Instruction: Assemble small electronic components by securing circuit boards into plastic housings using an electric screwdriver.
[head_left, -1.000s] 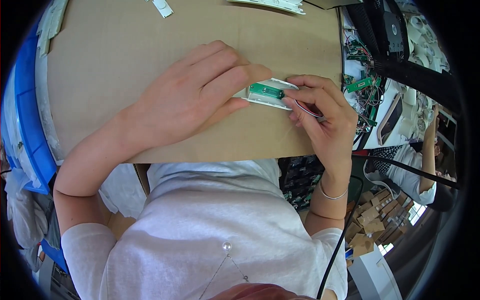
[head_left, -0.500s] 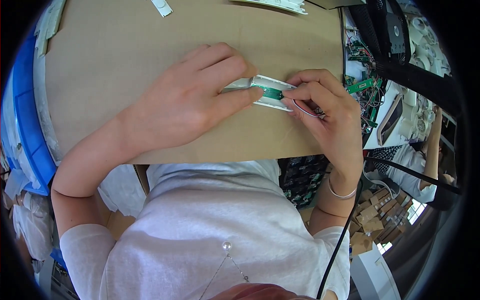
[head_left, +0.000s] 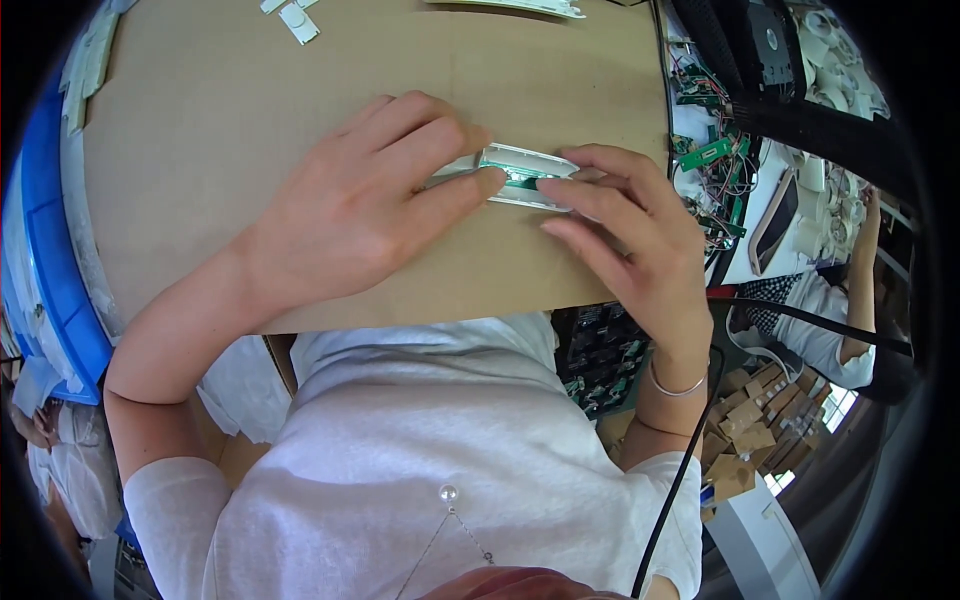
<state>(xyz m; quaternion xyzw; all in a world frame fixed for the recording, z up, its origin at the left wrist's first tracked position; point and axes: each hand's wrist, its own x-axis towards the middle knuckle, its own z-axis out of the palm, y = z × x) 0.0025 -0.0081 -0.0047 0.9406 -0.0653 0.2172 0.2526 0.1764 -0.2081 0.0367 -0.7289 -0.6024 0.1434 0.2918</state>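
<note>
I press left hand (head_left: 365,205) fingertips flat on white casing (head_left: 525,175) | right hand (head_left: 630,235) fingers pinch its end | I'd keep green board (head_left: 515,181) seated, pressure even

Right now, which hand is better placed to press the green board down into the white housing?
Probably the left hand: its fingertip already lies on the green board. The right hand only steadies the white housing at its right end.
</note>
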